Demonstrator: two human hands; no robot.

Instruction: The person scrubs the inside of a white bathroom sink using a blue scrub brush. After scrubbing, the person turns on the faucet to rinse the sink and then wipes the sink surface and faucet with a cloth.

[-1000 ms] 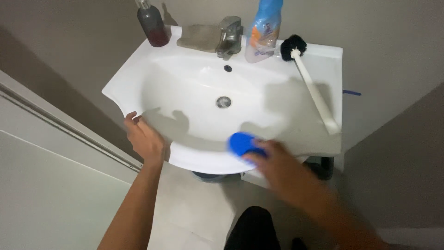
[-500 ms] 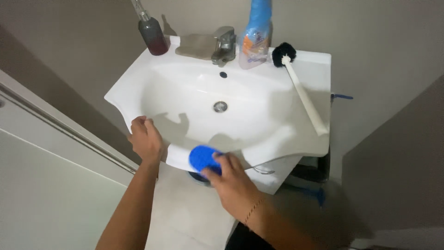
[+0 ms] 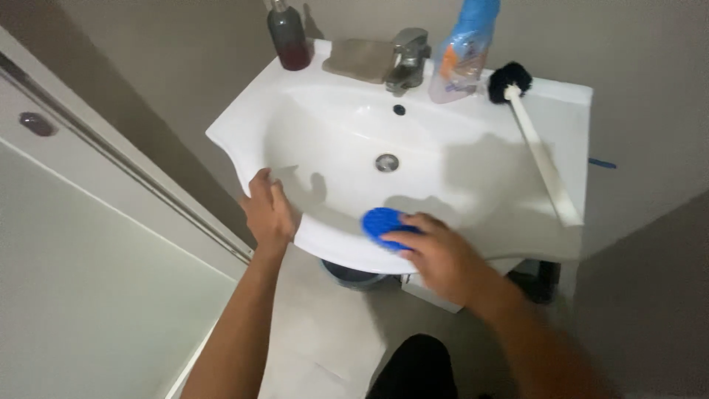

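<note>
My right hand (image 3: 437, 258) presses the blue scrubber (image 3: 381, 222) flat on the white sink's (image 3: 325, 236) front rim, fingers closed over it for pressure; my left hand (image 3: 267, 210) clasps the rim's left edge, steadying me while I lean in.

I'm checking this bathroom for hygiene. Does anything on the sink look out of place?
Yes: a toilet brush lies flat across the right side of the white sink, its black head by the spray bottle. Nothing looks spilled or broken.
</note>
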